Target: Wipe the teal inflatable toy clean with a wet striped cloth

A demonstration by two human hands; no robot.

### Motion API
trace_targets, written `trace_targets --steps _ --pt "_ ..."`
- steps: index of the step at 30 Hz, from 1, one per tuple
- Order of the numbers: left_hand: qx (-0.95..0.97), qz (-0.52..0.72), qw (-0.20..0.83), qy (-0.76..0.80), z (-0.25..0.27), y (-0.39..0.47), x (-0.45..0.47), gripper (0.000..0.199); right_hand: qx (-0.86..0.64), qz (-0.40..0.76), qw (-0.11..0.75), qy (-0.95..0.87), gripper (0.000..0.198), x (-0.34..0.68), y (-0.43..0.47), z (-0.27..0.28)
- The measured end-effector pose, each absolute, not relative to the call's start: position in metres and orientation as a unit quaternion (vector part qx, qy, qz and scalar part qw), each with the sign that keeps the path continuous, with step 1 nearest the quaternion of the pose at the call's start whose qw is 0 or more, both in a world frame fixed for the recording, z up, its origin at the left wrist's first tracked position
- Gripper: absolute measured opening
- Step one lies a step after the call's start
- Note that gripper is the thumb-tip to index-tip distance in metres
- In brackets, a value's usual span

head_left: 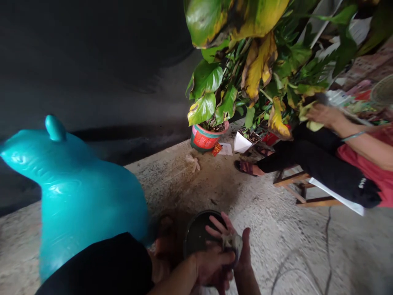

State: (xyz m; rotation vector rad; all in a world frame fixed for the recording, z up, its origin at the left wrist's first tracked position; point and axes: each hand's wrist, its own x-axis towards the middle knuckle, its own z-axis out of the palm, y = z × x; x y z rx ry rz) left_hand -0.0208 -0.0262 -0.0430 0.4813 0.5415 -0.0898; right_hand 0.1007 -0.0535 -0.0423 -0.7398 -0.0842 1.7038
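Observation:
My left hand [213,262] is closed around a small crumpled greyish cloth [231,242], thumb on top. The cloth lies against the palm of my right hand [242,250], whose fingers and thumb are spread apart. Both hands are over the right side of a dark round bucket [196,231] on the floor between my legs. The bucket's inside is too dark to make out clearly. The lower fingers of my left hand are partly in shadow.
A turquoise animal-shaped toy [95,196] stands at left. Ahead are a leafy plant in a green-and-red pot [205,137] and a white pot [244,141]. At right, another person on a wooden stool [291,179] holds a yellowish cloth [315,125] by the leaves. A cable [328,241] lies on the floor.

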Motion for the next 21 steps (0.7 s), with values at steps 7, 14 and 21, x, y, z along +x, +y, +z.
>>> trace_targets --steps 7,14,21 --pt "0.233 0.028 0.940 0.247 -0.020 -0.021 -0.019 0.077 -0.366 0.639 0.664 -0.131 0.041 0.104 -0.044 -0.030" --pt "0.365 -0.005 0.850 0.379 -0.030 -0.017 -0.012 0.043 -0.486 0.645 0.574 -0.139 0.048 0.104 -0.027 -0.018" --pt "0.384 -0.010 0.807 0.448 -0.032 -0.027 -0.012 0.038 -0.646 0.567 0.489 -0.145 0.063 0.095 -0.024 -0.035"
